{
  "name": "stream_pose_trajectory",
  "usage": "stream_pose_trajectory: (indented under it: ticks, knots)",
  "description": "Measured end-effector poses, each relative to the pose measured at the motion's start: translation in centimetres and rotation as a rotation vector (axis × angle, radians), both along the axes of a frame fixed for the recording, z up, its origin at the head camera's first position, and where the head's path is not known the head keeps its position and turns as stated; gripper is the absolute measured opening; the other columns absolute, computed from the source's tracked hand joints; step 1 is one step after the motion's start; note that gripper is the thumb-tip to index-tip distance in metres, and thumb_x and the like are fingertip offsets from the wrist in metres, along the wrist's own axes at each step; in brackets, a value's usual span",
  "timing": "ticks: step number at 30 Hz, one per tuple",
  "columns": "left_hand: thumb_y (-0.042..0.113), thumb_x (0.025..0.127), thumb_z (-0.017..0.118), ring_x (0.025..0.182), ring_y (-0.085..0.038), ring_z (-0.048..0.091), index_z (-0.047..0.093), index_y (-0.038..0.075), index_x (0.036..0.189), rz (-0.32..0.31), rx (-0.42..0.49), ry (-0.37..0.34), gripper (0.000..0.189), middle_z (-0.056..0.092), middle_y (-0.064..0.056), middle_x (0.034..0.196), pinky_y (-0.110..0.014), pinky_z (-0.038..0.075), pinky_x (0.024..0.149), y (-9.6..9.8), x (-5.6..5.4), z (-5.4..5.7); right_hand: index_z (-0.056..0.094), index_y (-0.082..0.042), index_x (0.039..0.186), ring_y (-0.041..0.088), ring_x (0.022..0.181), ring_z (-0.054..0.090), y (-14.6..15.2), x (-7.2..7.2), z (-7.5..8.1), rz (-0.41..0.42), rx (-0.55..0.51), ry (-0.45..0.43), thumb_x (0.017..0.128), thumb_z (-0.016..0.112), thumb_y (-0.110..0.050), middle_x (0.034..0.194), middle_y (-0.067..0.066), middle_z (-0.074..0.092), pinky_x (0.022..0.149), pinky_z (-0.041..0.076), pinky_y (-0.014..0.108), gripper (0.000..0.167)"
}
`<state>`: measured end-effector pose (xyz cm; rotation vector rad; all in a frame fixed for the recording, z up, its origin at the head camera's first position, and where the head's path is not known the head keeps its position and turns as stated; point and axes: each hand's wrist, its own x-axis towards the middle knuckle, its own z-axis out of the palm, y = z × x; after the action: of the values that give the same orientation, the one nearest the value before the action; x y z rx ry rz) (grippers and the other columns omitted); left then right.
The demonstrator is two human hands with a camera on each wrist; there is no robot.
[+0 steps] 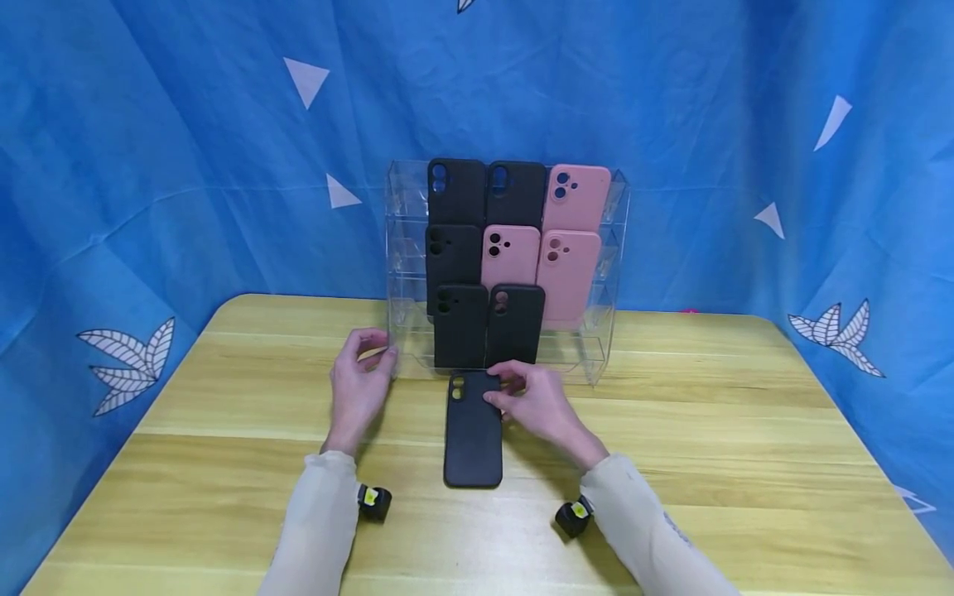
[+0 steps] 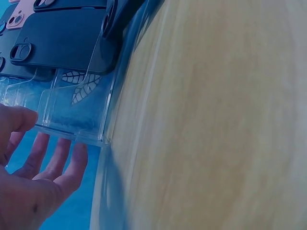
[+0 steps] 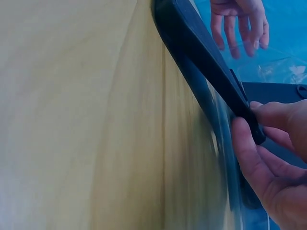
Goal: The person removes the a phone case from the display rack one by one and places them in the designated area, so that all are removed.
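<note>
A black phone case [image 1: 474, 439] stands tilted in front of the clear display stand [image 1: 602, 352]. My right hand [image 1: 538, 403] pinches its upper right corner between thumb and fingers; the right wrist view shows this black case [image 3: 211, 57] edge-on in that grip. At the stand's left side is my left hand [image 1: 361, 381], its relaxed fingers [image 2: 74, 167] at the clear side panel and nothing gripped. Two black cases, one of them this left one [image 1: 460, 327], sit in the stand's lowest tier.
Higher tiers hold more black cases [image 1: 455, 194] and several pink cases [image 1: 577, 199]. The stand rests near the back of a wooden table [image 1: 708, 430]. A blue patterned curtain [image 1: 224, 165] hangs behind. Small black cameras [image 1: 375, 503] are strapped at both wrists.
</note>
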<state>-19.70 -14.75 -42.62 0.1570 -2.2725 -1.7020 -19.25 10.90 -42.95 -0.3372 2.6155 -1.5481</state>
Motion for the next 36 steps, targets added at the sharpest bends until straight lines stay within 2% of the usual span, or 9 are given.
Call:
stream_pose_trajectory:
  ticks: [14,19,24,36]
  knots:
    - [0.008,0.097,0.066,0.118,-0.033,0.066,0.061,0.005,0.122,0.013,0.018,-0.005,0.026,0.066,-0.016,0.125,-0.043,0.055,0.105,0.1,-0.1,0.0,0.072,-0.008,0.123,0.014,0.077,0.072,-1.7,-0.2,-0.2,0.036,-0.010,-0.074,0.088,0.078,-0.004,0.113,0.014,0.074,0.060,0.063,0.028,0.036]
    - [0.007,0.097,0.066,0.118,-0.032,0.065,0.061,0.004,0.122,0.006,0.023,-0.004,0.026,0.066,-0.016,0.125,-0.042,0.055,0.106,0.0,-0.2,-0.1,0.072,-0.006,0.122,0.013,0.072,0.072,-2.3,-0.1,-0.2,0.030,-0.012,-0.075,0.088,0.078,-0.004,0.108,0.013,0.075,0.059,0.063,0.028,0.035]
    - [0.007,0.097,0.066,0.118,-0.031,0.065,0.061,0.004,0.121,0.000,0.037,-0.001,0.025,0.065,-0.016,0.125,-0.043,0.054,0.106,0.0,-0.2,-0.1,0.073,-0.007,0.122,0.013,0.062,0.071,-2.8,-0.1,-0.4,0.030,0.035,-0.062,0.089,0.078,-0.008,0.099,0.011,0.077,0.059,0.061,0.027,0.034]
    - [0.005,0.097,0.066,0.119,-0.031,0.064,0.061,0.003,0.121,-0.001,0.040,0.002,0.025,0.065,-0.018,0.125,-0.043,0.054,0.107,-0.1,-0.2,-0.1,0.073,-0.004,0.119,0.012,0.060,0.070,-3.4,-0.1,-0.4,0.011,0.075,-0.048,0.089,0.077,-0.008,0.089,0.010,0.076,0.057,0.060,0.025,0.030]
